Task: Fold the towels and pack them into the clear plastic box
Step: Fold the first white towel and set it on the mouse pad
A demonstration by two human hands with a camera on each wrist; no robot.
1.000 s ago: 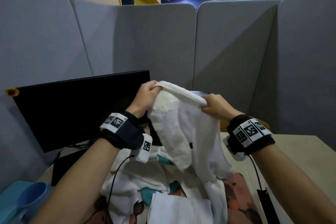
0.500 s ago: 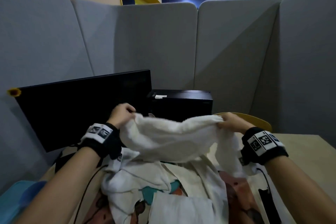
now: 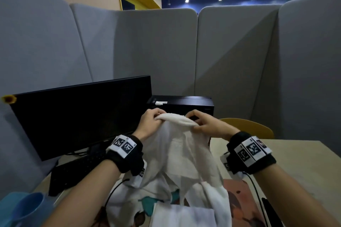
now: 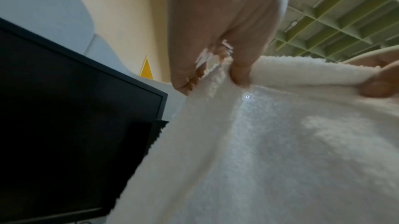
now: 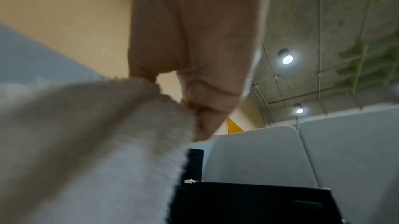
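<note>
I hold a white towel up above the table, and it hangs down in folds. My left hand pinches its top edge on the left; my right hand pinches the same edge a short way to the right. In the left wrist view, thumb and fingers clamp the towel rim. The right wrist view has curled fingers gripping the towel edge. Under it lies a pile of other towels, white with teal and orange print. No clear plastic box is in sight.
A black monitor stands at the left with a black keyboard in front. A black computer case stands behind my hands. A blue cup is at the near left. A yellow chair back and grey partitions surround the beige table.
My hands, spread wide with the towel stretched low half a second ago, have come close together and risen slightly. The towel now hangs bunched between them.
</note>
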